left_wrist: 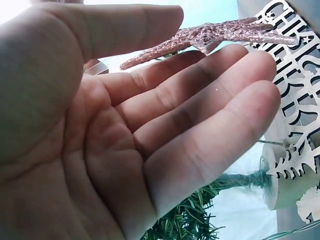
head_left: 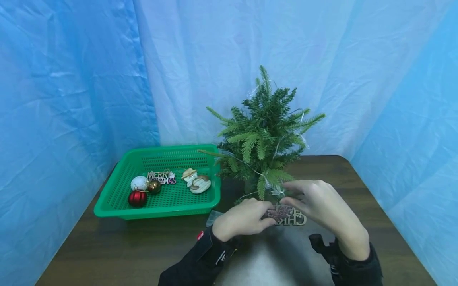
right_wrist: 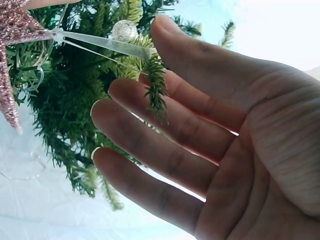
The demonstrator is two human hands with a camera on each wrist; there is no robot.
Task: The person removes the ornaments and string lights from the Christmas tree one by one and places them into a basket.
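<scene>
A pink glitter star ornament (right_wrist: 17, 35) is pinched between the thumb and forefinger of my left hand (head_left: 245, 217), low in front of the small Christmas tree (head_left: 266, 123). From the star's tip a pale ribbon loop (right_wrist: 100, 43) stretches to my right hand (head_left: 320, 202), whose thumb and forefinger pinch its far end at a green branch tip (right_wrist: 156, 90). The right hand's other fingers spread loosely under that branch. Behind the star in the left wrist view stands a wooden cut-out letter sign (left_wrist: 290, 85).
Left of the tree, a green basket (head_left: 168, 211) holds a red bauble (head_left: 137, 198), a white ball (head_left: 139, 183), a brown bauble (head_left: 154, 186), a "Merry Christmas" sign (head_left: 162, 177) and a snowman ornament (head_left: 197, 182). A thin light string (head_left: 247, 163) winds around the tree. Blue curtains (head_left: 214, 59) surround the table.
</scene>
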